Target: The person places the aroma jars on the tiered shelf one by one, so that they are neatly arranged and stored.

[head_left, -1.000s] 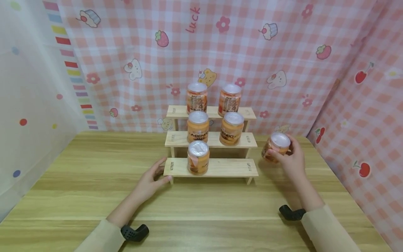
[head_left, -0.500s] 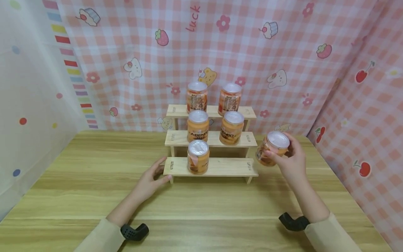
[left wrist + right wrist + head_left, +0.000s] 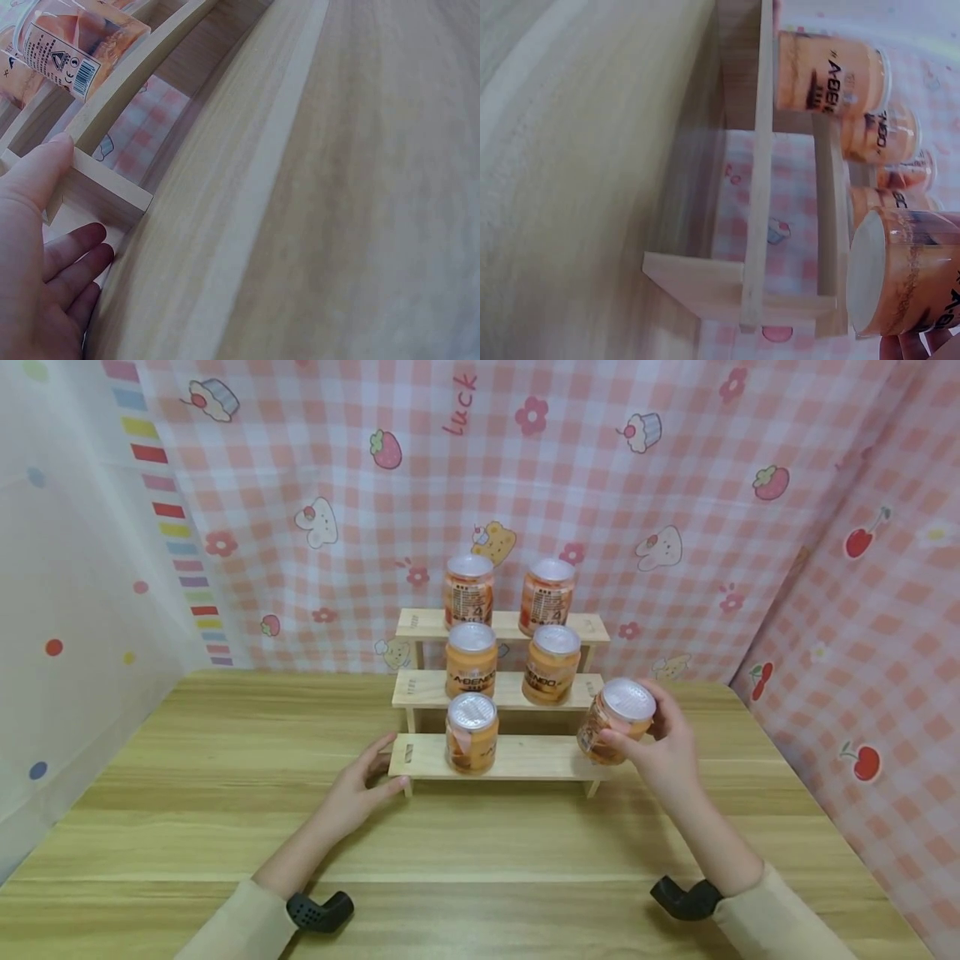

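My right hand [image 3: 667,747] grips a clear jar [image 3: 609,735] with an orange label and silver lid, tilted, overlapping the right end of the lowest shelf in the head view. In the right wrist view the held jar [image 3: 922,270] shows its pale base, beside the shelf end. My left hand [image 3: 363,785] holds the left end of the three-tier wooden rack [image 3: 536,756], thumb at the front corner. In the left wrist view the thumb [image 3: 45,169] lies on the shelf's corner; the other visible fingers hang loosely below. One jar [image 3: 472,735] stands on the lowest shelf, left of middle.
Two similar jars stand on the middle shelf [image 3: 510,689] and two on the top shelf [image 3: 508,625]. The rack stands on a wood-grain table [image 3: 480,877], before a pink checked cloth [image 3: 300,585]. Another checked cloth [image 3: 832,693] hangs at the right.
My right hand has carried the jar leftward from beside the rack to the lowest shelf's right end. The left hand and the other jars have stayed where they were.
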{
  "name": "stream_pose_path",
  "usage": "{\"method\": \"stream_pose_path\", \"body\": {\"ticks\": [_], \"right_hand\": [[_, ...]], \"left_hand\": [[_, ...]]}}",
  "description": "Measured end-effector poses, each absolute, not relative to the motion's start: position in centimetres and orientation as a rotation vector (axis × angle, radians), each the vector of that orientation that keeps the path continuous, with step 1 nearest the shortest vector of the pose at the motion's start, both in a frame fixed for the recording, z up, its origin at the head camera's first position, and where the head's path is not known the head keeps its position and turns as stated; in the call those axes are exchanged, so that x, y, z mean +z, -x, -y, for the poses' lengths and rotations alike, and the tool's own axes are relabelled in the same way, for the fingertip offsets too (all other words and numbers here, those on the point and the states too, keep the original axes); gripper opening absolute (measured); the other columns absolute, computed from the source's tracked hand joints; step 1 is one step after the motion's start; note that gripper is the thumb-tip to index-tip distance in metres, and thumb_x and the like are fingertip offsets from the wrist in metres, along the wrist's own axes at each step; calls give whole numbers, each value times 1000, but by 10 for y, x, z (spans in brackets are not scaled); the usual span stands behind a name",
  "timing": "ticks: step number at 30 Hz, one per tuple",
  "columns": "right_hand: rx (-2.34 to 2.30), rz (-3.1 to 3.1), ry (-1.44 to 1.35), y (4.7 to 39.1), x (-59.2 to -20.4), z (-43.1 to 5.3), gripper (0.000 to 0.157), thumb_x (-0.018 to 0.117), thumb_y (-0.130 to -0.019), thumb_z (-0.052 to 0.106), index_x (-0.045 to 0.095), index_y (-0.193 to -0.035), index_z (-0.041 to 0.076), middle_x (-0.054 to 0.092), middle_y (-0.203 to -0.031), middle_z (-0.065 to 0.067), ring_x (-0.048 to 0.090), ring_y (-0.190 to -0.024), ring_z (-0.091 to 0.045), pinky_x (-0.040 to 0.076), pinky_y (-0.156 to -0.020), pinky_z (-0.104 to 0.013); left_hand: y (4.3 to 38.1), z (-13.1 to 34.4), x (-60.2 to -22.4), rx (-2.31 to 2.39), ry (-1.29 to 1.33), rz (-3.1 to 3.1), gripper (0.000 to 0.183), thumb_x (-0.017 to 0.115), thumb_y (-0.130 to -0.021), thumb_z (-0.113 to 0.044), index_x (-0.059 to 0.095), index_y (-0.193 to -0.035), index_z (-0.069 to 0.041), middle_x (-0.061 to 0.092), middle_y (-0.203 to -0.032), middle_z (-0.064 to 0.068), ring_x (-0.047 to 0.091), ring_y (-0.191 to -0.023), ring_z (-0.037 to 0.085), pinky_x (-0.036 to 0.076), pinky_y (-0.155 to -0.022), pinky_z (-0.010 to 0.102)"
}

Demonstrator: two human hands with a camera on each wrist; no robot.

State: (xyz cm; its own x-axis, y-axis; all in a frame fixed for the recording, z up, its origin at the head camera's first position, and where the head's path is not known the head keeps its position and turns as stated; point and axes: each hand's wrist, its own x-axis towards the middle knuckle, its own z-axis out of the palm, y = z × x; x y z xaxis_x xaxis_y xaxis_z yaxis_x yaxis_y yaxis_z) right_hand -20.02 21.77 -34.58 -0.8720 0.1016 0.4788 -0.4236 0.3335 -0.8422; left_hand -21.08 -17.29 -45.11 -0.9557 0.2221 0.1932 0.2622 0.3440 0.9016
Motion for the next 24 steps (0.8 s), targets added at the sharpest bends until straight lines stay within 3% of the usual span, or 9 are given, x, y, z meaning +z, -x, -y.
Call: {"method": "stream_pose_path", "body": {"ticks": [9,21,24], "right_hand": [[1634,2209,-328,205,-355,-206,72,82,-71,-2,48,-134,3,57,-119,-12,54,-101,-14,44,-83,-19],[1687,2305,-359,208,-362,-190,78,84,-72,8,45,-139,9,55,-126,-12,53,-106,-22,44,-90,-30],[1692,2310,-384,211,-364,-186,79,85,-71,7,45,-139,7,55,-126,-13,53,-105,-23,44,-91,-35]], "left_hand": [[210,173,-450,-1713,469,2548,75,69,-90,-29,30,-150,-9,56,-129,20,49,-123,34,30,-105,55],[196,164,-426,-1696,457,2566,71,67,-91,-15,28,-148,1,55,-127,27,48,-122,41,30,-104,57],[199,166,-432,-1686,453,2575,72,68,-91,-17,28,-149,-2,55,-128,25,48,-122,39,31,-104,56]]}}
